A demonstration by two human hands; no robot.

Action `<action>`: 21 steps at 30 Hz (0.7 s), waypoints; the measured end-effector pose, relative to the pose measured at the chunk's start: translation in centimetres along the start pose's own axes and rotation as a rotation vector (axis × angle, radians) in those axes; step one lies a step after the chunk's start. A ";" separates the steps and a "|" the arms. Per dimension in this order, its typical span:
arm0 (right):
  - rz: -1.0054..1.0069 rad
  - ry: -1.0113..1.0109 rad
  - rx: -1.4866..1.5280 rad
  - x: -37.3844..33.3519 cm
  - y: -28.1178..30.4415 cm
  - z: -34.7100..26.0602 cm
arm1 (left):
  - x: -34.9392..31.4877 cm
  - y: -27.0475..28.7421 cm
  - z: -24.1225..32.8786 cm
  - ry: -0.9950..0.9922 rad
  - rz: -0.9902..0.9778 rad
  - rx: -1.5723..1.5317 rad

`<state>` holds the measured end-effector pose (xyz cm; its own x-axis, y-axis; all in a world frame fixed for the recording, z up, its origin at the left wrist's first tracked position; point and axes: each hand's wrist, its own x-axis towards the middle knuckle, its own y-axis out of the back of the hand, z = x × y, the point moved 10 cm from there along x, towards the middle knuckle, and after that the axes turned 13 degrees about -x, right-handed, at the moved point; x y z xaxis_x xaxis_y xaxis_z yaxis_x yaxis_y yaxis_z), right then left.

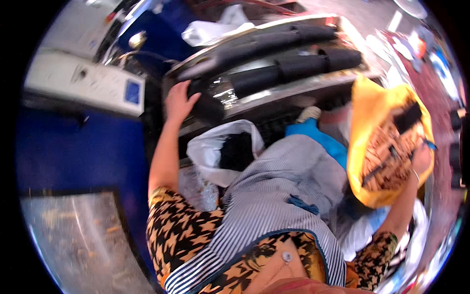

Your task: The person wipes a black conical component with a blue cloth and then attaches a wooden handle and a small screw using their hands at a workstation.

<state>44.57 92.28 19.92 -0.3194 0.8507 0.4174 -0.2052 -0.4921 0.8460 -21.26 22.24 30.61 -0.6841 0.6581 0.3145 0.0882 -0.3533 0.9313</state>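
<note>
My left hand (178, 101) rests at the left end of a long shallow tray (306, 90), thumb and fingers apart, touching the dark stack there. Black rolls or stacked dark pieces (254, 81) lie in two rows along the tray. At the right, my right hand (422, 159) is closed at the rim of a yellow sack (360, 142). A small blue tool (430, 144) sticks out of its fingers; its kind is too blurred to tell. Small brown strips (387, 157) fill the sack, with a black piece (408, 118) on top.
A white bag with black material (236, 151) stands by my lap, below the tray. To the left are a blue machine panel (83, 152) and a pale control box (83, 81). White plastic (218, 27) lies behind the tray. A reddish surface (445, 103) runs along the right.
</note>
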 end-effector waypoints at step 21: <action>-1.424 -0.309 1.979 -30.4 28.1 -49.0 | -6.7 2.8 2.2 0.077 0.049 -0.108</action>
<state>3.20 43.57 14.72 -0.7007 0.4503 -0.5533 0.6842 0.6440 -0.3423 -14.79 18.30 31.47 -0.7348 0.5870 0.3399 0.0468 -0.4560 0.8888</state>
